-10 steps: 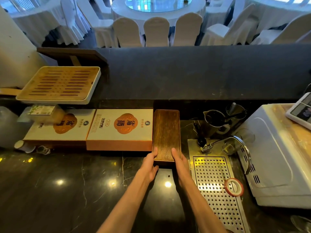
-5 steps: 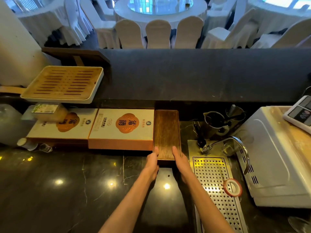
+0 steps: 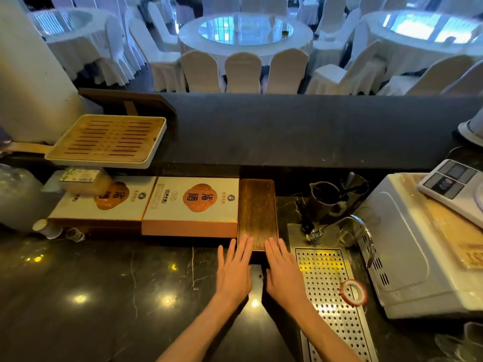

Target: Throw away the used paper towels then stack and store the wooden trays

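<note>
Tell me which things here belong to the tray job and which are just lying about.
Job: dark wooden tray, left hand and right hand flat at its near end; possibly the slatted tray.
Lying about: two printed boxes, tape roll, drain grate, tap, metal jug, scale, white appliance.

The narrow tray [image 3: 257, 212] is dark wood with visible grain and a dull satin finish. The desk [image 3: 104, 296] is polished black stone with pale veins, glossy enough to mirror lights. The perforated drain plate [image 3: 329, 283] and curved tap [image 3: 362, 224] are bright metal. The slatted tray [image 3: 109, 138] looks like pale bamboo in a smooth white rim. The cream-and-orange box [image 3: 193, 205] is matt card. White cloth covers the chairs [image 3: 243, 71].
</note>
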`<state>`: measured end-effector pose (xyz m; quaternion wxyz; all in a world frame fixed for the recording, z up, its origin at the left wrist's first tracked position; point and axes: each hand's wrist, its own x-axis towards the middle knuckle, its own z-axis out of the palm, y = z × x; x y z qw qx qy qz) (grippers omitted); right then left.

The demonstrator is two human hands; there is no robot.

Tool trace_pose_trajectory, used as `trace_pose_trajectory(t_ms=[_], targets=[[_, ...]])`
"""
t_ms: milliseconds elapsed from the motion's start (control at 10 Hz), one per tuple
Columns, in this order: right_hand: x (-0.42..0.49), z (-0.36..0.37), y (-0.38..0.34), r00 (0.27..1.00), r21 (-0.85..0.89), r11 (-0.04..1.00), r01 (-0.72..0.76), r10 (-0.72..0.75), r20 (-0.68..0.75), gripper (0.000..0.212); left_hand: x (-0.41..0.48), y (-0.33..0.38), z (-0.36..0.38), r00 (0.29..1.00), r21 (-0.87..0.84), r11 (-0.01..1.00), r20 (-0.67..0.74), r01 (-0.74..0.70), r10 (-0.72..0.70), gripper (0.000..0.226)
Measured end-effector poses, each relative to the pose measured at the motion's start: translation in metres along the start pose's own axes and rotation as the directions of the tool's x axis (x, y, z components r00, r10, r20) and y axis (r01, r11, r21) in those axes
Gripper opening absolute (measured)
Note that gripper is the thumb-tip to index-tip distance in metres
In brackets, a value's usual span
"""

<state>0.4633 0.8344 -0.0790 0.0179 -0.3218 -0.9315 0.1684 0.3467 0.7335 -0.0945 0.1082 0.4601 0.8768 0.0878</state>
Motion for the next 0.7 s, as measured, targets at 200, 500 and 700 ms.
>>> trace_pose_trajectory(t_ms=[200,500,700], targets=[[0.0,0.0,-0.007,1.0,-0.027,0.999,-0.026,0.026,-0.006,0.088,0.0,0.002,-0.016,0.989,0.057,0.997,0.139,0.047,-0.054,0.092],[-0.012,-0.057,-0.028,0.996,0.03,0.997,-0.075,0.076,-0.051,0.053,-0.033,0.009,-0.085,1.0,-0.104,0.994,0.011,0.023,-0.022,0.062],[-0.114,-0.038,-0.009,0.95,0.119,0.993,-0.024,0.059,-0.305,0.042,-0.129,-0.05,-0.076,0.979,-0.085,0.994,-0.189,0.062,-0.077,0.046]])
